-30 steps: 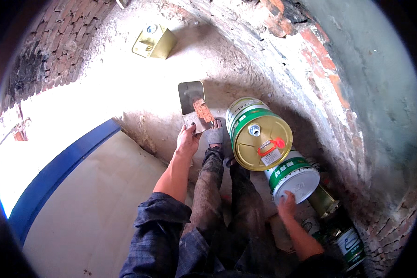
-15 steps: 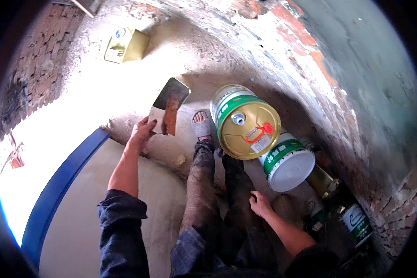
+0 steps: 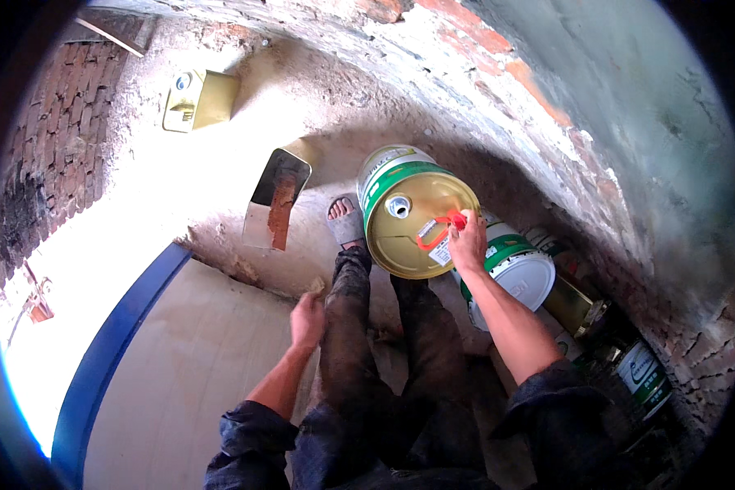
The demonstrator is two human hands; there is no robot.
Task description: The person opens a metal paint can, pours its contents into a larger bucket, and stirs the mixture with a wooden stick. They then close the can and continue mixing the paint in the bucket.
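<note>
A metal drum (image 3: pixel 420 245) with a gold lid and a green and white side stands in front of my feet. On its lid are an open silver spout (image 3: pixel 398 206) and a red handle (image 3: pixel 434 235). My right hand (image 3: pixel 468 243) reaches over the lid's right edge, its fingers closed round the red cap (image 3: pixel 457 219) beside the handle. My left hand (image 3: pixel 307 320) hangs by my left knee, apart from the drum; its fingers are blurred. Left of my foot, a cut-open rectangular can (image 3: pixel 261 224) rests on the ground with a reddish-brown strip (image 3: pixel 282 212) inside.
A gold rectangular can (image 3: pixel 204 98) stands farther back on the ground. A white-lidded bucket (image 3: pixel 518 282) and several more containers crowd the right side along the rough brick wall (image 3: pixel 539 90). A pale board (image 3: pixel 188 351) with a blue edge (image 3: pixel 114 343) lies at the lower left.
My left hand has let go of the cut-open can and drawn back to my knee. The can now rests on the ground. My right hand has moved up onto the red cap.
</note>
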